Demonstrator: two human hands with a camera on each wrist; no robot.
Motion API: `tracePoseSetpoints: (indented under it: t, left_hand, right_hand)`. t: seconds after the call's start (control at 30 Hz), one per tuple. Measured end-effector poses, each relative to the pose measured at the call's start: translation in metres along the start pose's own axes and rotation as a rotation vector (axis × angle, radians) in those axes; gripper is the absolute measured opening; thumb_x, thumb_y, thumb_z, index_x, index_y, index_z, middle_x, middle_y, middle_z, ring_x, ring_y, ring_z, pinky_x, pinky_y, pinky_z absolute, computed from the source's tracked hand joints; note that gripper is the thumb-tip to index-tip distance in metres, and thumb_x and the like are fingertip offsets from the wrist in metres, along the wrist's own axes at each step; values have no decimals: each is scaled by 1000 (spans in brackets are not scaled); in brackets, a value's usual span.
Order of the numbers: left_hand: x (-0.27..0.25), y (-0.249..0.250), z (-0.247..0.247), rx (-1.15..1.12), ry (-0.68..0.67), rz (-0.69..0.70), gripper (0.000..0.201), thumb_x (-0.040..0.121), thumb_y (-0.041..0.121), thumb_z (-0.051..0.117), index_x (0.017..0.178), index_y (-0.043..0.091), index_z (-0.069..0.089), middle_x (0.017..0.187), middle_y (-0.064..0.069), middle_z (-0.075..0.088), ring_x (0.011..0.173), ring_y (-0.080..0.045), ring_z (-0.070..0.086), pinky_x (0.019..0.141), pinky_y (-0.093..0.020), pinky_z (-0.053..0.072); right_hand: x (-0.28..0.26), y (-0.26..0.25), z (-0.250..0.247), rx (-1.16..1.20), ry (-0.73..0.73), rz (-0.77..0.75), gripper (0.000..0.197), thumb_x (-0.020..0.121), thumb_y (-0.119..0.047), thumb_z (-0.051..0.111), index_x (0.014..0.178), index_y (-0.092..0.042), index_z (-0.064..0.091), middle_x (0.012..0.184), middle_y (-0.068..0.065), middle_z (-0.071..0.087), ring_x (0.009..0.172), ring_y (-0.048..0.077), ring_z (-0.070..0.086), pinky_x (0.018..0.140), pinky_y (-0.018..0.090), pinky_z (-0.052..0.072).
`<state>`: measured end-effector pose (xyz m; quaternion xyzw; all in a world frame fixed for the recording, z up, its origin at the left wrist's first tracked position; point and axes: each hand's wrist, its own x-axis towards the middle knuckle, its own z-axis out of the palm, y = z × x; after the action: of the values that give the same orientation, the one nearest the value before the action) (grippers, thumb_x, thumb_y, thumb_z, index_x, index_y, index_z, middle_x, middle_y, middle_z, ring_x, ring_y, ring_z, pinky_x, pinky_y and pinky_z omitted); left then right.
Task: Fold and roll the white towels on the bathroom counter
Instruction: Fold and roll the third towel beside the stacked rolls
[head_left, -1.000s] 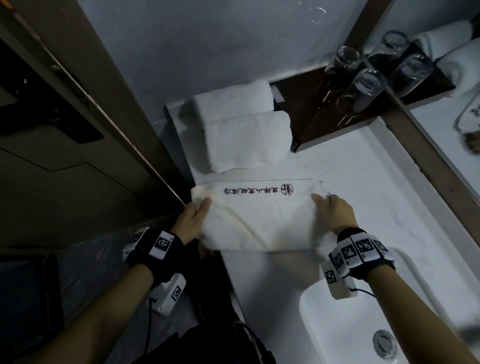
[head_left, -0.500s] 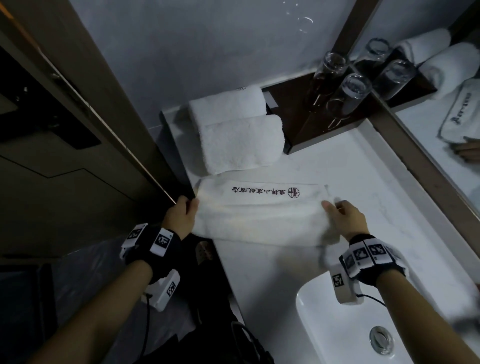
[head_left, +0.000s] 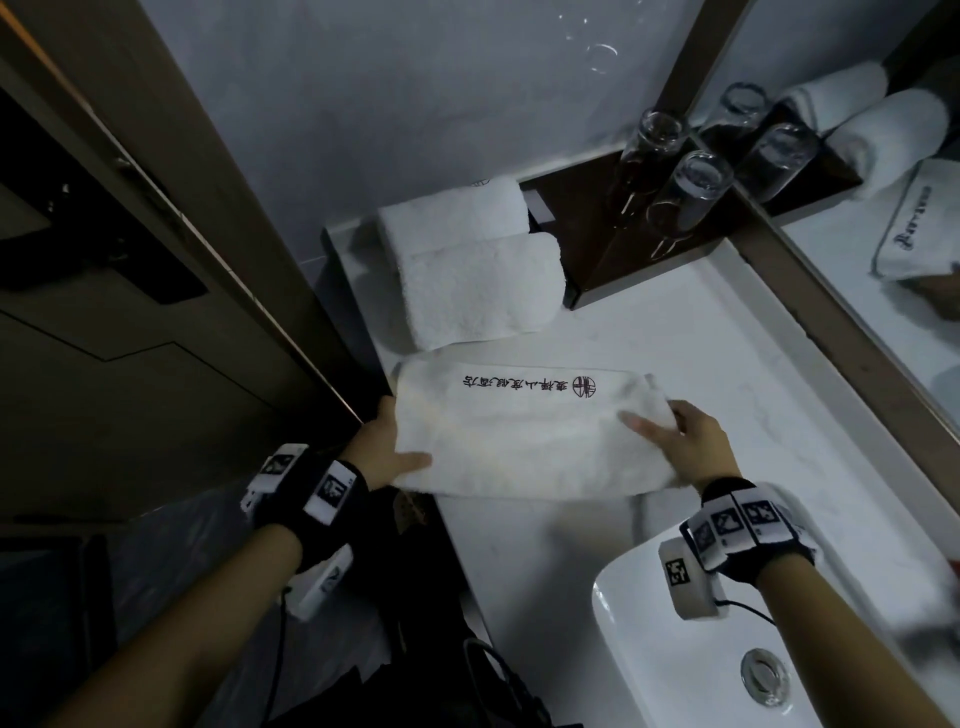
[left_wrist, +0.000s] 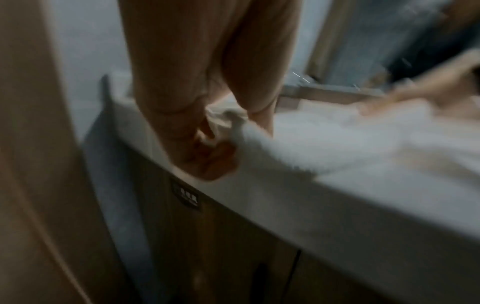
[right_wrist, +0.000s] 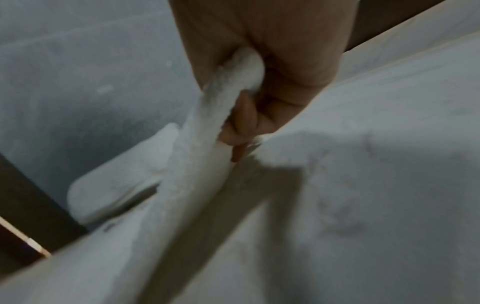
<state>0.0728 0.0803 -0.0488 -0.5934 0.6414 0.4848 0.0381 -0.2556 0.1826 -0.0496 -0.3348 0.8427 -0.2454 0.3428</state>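
Note:
A white towel (head_left: 524, 436) with dark embroidered lettering lies folded into a long band across the white counter (head_left: 753, 415), its near edge lifted. My left hand (head_left: 387, 449) grips its left end, thumb on top, and the left wrist view shows the fingers of my left hand (left_wrist: 207, 148) curled under the towel (left_wrist: 324, 148). My right hand (head_left: 675, 441) pinches the right end. In the right wrist view the towel (right_wrist: 207, 131) is bunched between the thumb and curled fingers of my right hand (right_wrist: 249, 107).
Two rolled white towels (head_left: 467, 265) lie at the counter's far left end. Glasses (head_left: 696, 176) stand upside down on a dark tray (head_left: 587, 234) by the mirror (head_left: 883, 244). A white basin (head_left: 675, 665) sits near right. A wooden door frame (head_left: 218, 249) borders the left.
Both hands shifted their hold on the towel's ends: the left thumb now lies over the near left corner, and the right hand moved inward over the right end. The camera tilted slightly.

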Motion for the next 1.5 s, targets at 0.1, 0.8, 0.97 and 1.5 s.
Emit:
tracePoseSetpoints:
  t: [0.1, 0.8, 0.97, 1.5]
  left_hand:
    - [-6, 16, 1, 297, 262, 10, 73, 74, 21, 72, 129, 4, 27, 132, -22, 27, 118, -40, 38, 100, -47, 37]
    - [-46, 125, -47, -451, 233, 693, 15, 73, 4, 69, 65, 6, 56, 64, -2, 52, 65, -10, 47, 61, -24, 39]
    - [-66, 151, -83, -414, 293, 932, 18, 71, -12, 56, 74, 6, 55, 66, 4, 49, 63, 8, 47, 62, -8, 38]
    - [-86, 58, -45, -82, -155, 732, 27, 66, -10, 74, 88, 4, 70, 89, -6, 66, 88, -13, 61, 82, -21, 46]
  right_hand:
    - [-12, -16, -3, 316, -91, -99, 36, 72, -27, 78, 99, -9, 63, 75, -5, 55, 78, 10, 51, 77, 26, 37]
    - [-63, -76, 25, 29, -825, -229, 105, 63, -25, 84, 139, -41, 14, 135, 7, 39, 92, 15, 63, 84, 26, 52]
    - [-76, -91, 78, 404, -903, 11, 109, 69, -47, 72, 140, -45, -11, 135, 13, 40, 96, 32, 68, 89, 36, 55]
    - [-29, -89, 45, 402, -241, -12, 44, 89, 2, 50, 132, -10, 46, 81, 9, 50, 59, 20, 47, 54, 25, 48]
